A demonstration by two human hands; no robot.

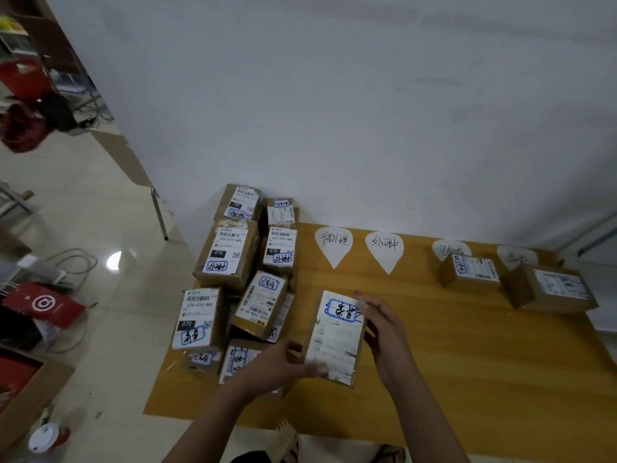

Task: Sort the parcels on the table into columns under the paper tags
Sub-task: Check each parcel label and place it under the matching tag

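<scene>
A flat cardboard parcel (335,339) with a white label and blue-framed handwriting is held above the wooden table (467,362) by both hands. My left hand (280,365) grips its lower left edge; my right hand (380,325) holds its right side. A pile of several brown parcels (233,275) covers the table's left end. Several white teardrop paper tags lie along the far edge: one (333,243), a second (384,248), a third (450,250) and a fourth (516,257). One parcel (469,270) sits under the third tag, a bigger one (551,289) under the fourth.
A white wall runs right behind the table. On the tiled floor at the left stand a red paper bag (43,304), an open cardboard box (23,389), cables and a cup (45,437). Bare tabletop lies under the first two tags.
</scene>
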